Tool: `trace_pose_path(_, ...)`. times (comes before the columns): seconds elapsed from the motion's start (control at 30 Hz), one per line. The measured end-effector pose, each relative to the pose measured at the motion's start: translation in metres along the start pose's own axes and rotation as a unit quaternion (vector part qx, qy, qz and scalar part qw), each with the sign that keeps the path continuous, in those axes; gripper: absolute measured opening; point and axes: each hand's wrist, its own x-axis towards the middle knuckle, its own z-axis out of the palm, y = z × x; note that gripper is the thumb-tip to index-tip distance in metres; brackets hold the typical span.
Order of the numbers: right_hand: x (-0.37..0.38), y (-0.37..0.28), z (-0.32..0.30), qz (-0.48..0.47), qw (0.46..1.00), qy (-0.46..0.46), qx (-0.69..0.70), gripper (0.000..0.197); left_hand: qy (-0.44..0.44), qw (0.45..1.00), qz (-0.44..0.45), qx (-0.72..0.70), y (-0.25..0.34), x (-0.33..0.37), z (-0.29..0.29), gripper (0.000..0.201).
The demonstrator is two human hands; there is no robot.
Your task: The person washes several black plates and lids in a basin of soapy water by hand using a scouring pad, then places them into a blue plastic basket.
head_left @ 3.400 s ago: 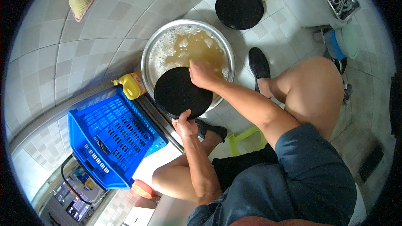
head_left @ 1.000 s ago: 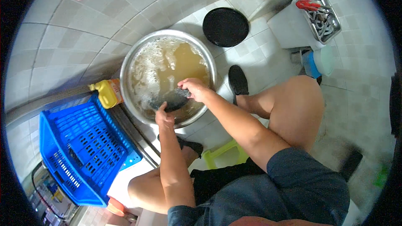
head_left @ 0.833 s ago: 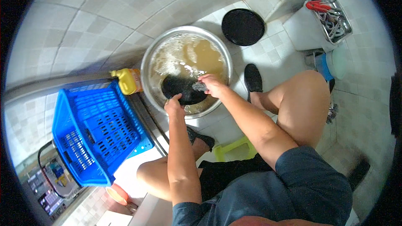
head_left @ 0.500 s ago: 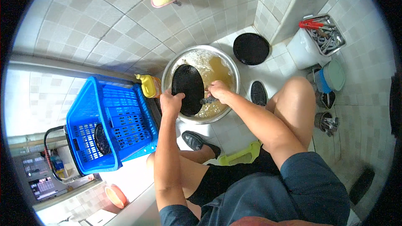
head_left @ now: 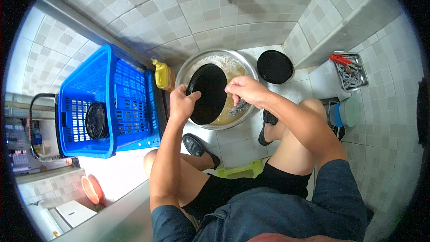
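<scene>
A flat black round plate (head_left: 208,96) is tilted above a wide metal basin (head_left: 245,58) of cloudy, foamy water. My left hand (head_left: 182,104) grips its left rim, thumb over the face. On the plate's right side my right hand (head_left: 247,91) is closed, its fingertips at the rim. A grey, steel-wool-like scourer (head_left: 240,107) hangs from that hand, over the basin's edge; the fingers partly hide how it is held.
Left of the basin are a yellow bottle (head_left: 164,75) and a blue basket (head_left: 114,103) holding a dark round dish (head_left: 96,120). Another black round plate (head_left: 275,66) lies on the tiles, back right. Beyond it stands a utensil container (head_left: 350,72). A green stool (head_left: 239,170) is beneath me.
My right hand has risen and moved right, from low over the basin to the plate's right rim, taking the scourer along. The plate is still in my left hand. The whole view has shifted.
</scene>
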Motion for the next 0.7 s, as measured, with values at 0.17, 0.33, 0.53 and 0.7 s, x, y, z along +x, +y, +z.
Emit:
trace_pose_path(0.17, 0.015, -0.012, 0.009, 0.044, 0.999, 0.021, 0.016, 0.026, 0.026, 0.994, 0.057, 0.088, -0.01, 0.007, 0.013, 0.029)
trace_pose_path(0.33, 0.033, -0.005, 0.008, 0.082, 0.989, 0.065, 0.105, 0.05, 0.031, 0.986, 0.096, 0.133, 0.001, 0.003, 0.022, 0.028)
trace_pose_path(0.53, 0.04, -0.006, 0.001, 0.125, 0.971, 0.084, 0.186, 0.054, 0.033, 0.935, 0.267, 0.23, -0.012, -0.004, 0.04, 0.014)
trace_pose_path(0.7, 0.039, -0.004, 0.0, 0.166, 0.962, 0.098, 0.191, 0.022, 0.011, 0.859, 0.416, 0.297, -0.03, -0.005, 0.049, 0.011)
